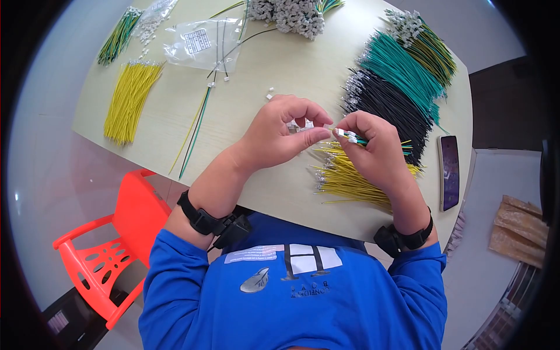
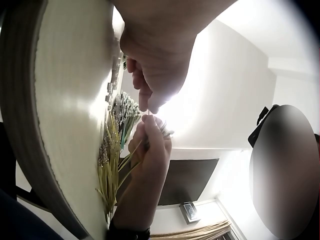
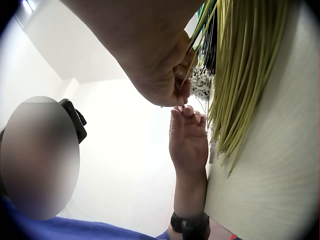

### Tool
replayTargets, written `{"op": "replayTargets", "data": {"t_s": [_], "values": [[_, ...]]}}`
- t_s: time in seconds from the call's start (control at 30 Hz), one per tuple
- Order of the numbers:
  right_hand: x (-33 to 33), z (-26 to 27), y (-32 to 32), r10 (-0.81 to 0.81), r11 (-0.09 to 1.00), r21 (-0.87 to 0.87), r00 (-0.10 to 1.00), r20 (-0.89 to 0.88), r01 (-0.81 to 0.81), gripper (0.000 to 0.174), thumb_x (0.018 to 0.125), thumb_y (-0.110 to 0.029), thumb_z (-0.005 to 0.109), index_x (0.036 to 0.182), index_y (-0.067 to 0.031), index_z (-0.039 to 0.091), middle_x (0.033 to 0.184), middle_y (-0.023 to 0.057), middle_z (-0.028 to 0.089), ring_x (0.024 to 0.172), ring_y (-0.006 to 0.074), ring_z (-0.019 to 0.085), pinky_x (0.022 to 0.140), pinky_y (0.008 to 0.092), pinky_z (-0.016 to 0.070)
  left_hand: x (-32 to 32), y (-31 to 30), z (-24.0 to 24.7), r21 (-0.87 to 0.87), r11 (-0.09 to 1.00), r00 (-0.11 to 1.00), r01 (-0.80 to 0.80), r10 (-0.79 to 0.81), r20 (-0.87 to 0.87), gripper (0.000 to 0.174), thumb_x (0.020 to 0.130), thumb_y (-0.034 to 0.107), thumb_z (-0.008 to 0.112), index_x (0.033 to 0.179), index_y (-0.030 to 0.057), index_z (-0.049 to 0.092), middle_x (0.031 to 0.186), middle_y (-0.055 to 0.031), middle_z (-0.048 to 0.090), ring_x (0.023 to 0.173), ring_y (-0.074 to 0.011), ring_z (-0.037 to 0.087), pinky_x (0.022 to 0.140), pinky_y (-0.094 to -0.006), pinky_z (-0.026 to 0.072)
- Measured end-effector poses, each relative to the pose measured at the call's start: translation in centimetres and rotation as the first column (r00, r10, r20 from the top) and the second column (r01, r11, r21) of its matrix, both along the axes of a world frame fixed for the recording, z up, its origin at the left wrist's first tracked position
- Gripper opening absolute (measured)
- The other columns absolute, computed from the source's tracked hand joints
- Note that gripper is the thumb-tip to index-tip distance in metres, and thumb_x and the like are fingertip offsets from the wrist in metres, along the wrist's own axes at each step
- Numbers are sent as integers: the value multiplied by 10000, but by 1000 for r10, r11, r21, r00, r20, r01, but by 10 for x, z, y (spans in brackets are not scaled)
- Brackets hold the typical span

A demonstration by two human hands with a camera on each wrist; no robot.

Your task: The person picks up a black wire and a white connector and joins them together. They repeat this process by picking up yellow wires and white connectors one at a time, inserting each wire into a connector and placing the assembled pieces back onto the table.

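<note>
Over the middle of the table, my two hands meet fingertip to fingertip. The right hand (image 1: 376, 143) grips several white plug connectors (image 1: 350, 137) with green and yellow wires trailing from them, above the yellow wires (image 1: 350, 181). The left hand (image 1: 283, 131) has its thumb and index finger pinched at the end of a thin wire (image 2: 148, 113) that runs to the right fingertips. More small white connectors (image 1: 300, 124) show through the curve of the left hand. In the right wrist view, wires (image 3: 200, 27) stick out of the right fist.
Black wires (image 1: 385, 111) and green wires (image 1: 402, 64) lie in bundles at right, beside a phone (image 1: 448, 172). Yellow wires (image 1: 133, 102), a plastic bag (image 1: 201, 44) and a connector with three wires (image 1: 197, 128) lie left. Finished-looking harnesses (image 1: 291, 17) are piled behind. A red chair (image 1: 137, 216) stands front left.
</note>
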State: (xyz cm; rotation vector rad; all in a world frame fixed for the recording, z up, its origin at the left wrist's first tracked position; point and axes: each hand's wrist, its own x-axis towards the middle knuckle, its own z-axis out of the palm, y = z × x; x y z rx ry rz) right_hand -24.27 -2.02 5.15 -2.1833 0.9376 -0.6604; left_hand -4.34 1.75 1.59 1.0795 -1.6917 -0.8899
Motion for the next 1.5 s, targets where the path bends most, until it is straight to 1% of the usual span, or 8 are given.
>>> {"op": "replayTargets", "data": {"t_s": [0.2, 0.33, 0.57, 0.83, 1.13, 1.23, 1.4, 1.5], "values": [[1, -2, 1, -1, 1000, -1, 999, -38, 1, 94, 768, -45, 677, 837, -16, 621, 741, 71, 614, 645, 150, 570, 587, 265, 443, -1, 0, -3, 99, 995, 997, 1, 7, -79, 132, 797, 78, 702, 925, 86, 667, 883, -8, 634, 726, -93, 515, 669, -225, 421], [1, -4, 0, 11, 998, -57, 997, -74, -15, 100, 760, -51, 684, 838, -24, 627, 758, 76, 617, 677, 184, 584, 604, 282, 454, -2, -2, -4, 18, 999, 998, -52, 51, 25, 101, 807, 70, 690, 901, 77, 653, 865, -4, 621, 696, -73, 486, 638, -215, 410], [2, -6, 0, 41, 995, -92, 997, -67, -47, 146, 690, -1, 658, 823, -30, 608, 750, 83, 597, 685, 237, 586, 605, 306, 461, -3, 0, -2, 182, 983, 999, -35, 35, 8, 79, 806, 49, 686, 860, 63, 629, 819, 18, 591, 629, -48, 413, 579, -192, 369], [5, -9, 1, 55, 982, -179, 998, -27, -59, 193, 651, 32, 629, 820, -47, 578, 734, 67, 579, 670, 234, 576, 584, 310, 455, -5, 0, -7, 208, 978, 990, -3, 33, -139, 64, 826, 30, 668, 862, 35, 615, 813, 24, 592, 672, -18, 450, 585, -173, 360], [4, -10, 1, 62, 973, -222, 998, -32, -68, 221, 635, 39, 627, 834, -49, 587, 732, 63, 574, 669, 240, 573, 586, 306, 458, -5, 2, -4, 279, 960, 988, 16, 29, -155, 71, 838, 44, 665, 885, 28, 614, 838, 11, 603, 729, -32, 502, 638, -173, 397], [3, -4, -2, 15, 970, -240, 999, -28, -21, 204, 674, 12, 665, 861, -43, 603, 756, 70, 589, 697, 239, 587, 616, 300, 467, -6, 1, -6, 345, 938, 965, 30, 63, -255, 80, 848, 53, 659, 910, 29, 614, 861, 9, 608, 754, -39, 521, 677, -182, 424], [-3, 30, -17, -77, 965, -256, 995, -70, 57, 136, 765, -44, 665, 890, -31, 612, 796, 95, 613, 757, 241, 609, 656, 293, 474, -4, 0, -6, 304, 952, 964, -27, 105, -243, 96, 854, 56, 653, 940, 29, 619, 882, 8, 614, 783, -46, 536, 711, -191, 441], [-11, 48, -34, -181, 943, -298, 981, -73, 151, 130, 814, -108, 608, 939, -79, 621, 839, 108, 621, 744, 292, 617, 653, 377, 493, -9, -1, -5, 243, 965, 925, -102, 181, -333, 93, 815, 94, 697, 892, 49, 670, 809, 43, 615, 610, -16, 429, 577, -182, 386]]}}
